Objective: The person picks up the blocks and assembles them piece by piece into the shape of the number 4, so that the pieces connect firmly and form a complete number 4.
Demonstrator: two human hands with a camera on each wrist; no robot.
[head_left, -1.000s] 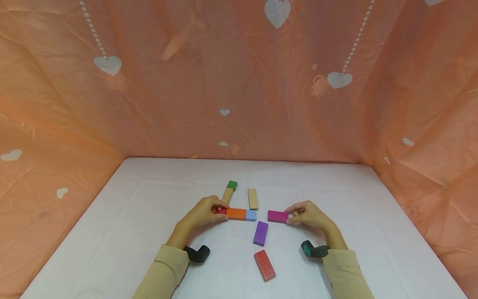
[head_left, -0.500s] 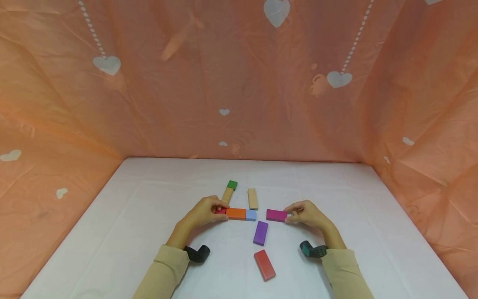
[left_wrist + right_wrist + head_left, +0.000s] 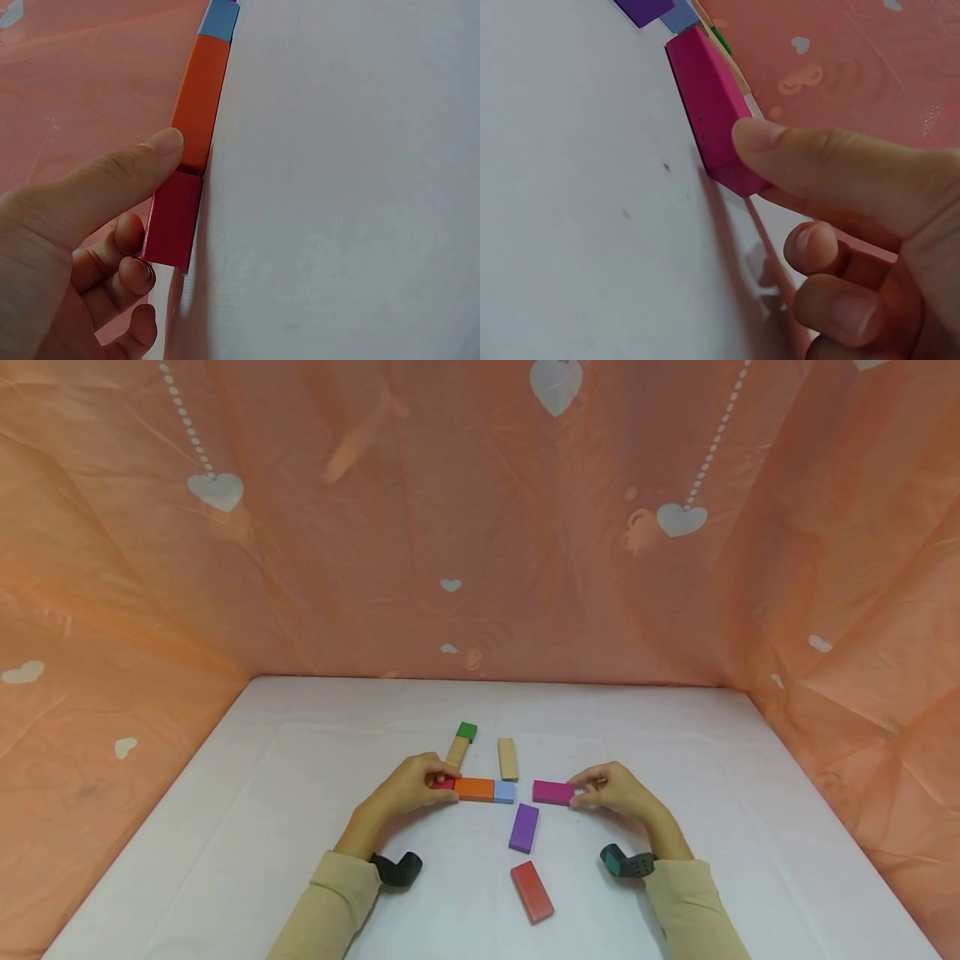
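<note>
Two hands, both grasping. Right hand (image 3: 618,789): pinches one magenta block (image 3: 552,792) by its right end; remaining fingers curled clear. Left hand (image 3: 411,785): grasps one crimson block (image 3: 174,225), thumb near its joint with an orange block (image 3: 474,789). Light blue block (image 3: 504,792): between the hands, at the orange block's far end from the left hand, apart from the magenta. Handling, judged: painted wood probably, light, rigid, not fragile; smooth faces may slip slightly on the counter (image 3: 300,760). Best hold: opposite long sides at the outer end, inner end left free.
</note>
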